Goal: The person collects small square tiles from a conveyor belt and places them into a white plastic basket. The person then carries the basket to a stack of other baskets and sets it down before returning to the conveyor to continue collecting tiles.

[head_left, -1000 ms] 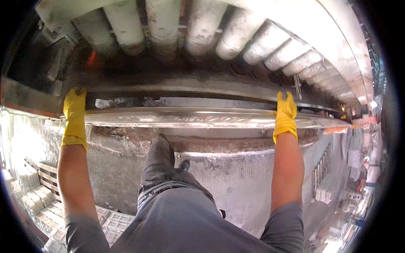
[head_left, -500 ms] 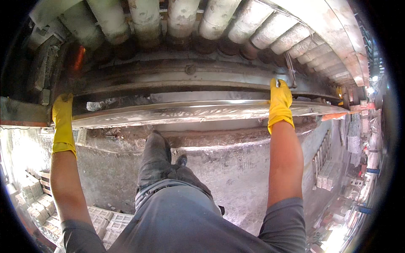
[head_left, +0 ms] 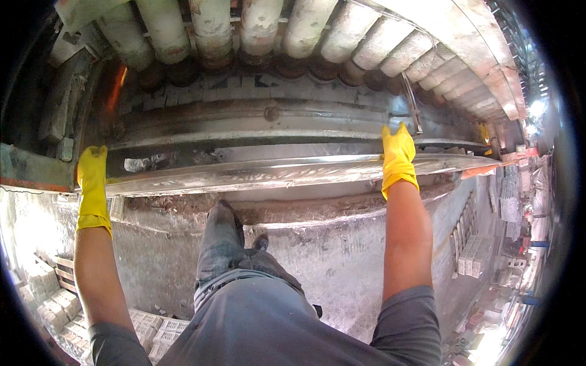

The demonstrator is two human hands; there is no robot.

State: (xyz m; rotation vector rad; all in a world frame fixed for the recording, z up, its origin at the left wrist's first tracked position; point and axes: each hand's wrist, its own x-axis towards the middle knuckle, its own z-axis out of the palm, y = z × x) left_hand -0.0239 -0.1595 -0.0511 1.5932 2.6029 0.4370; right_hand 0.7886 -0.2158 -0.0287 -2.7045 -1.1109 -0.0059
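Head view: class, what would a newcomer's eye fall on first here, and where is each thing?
Probably the bright yellow gloves: the left hand is at the left end of the long metal panel, the right hand at its right half. Above them, a row of pale cylinders fans across the top. An orange-red streak stands out at upper left.

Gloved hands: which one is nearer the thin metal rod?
The right hand: the rod shows just above it, while the left hand is far across the picture.
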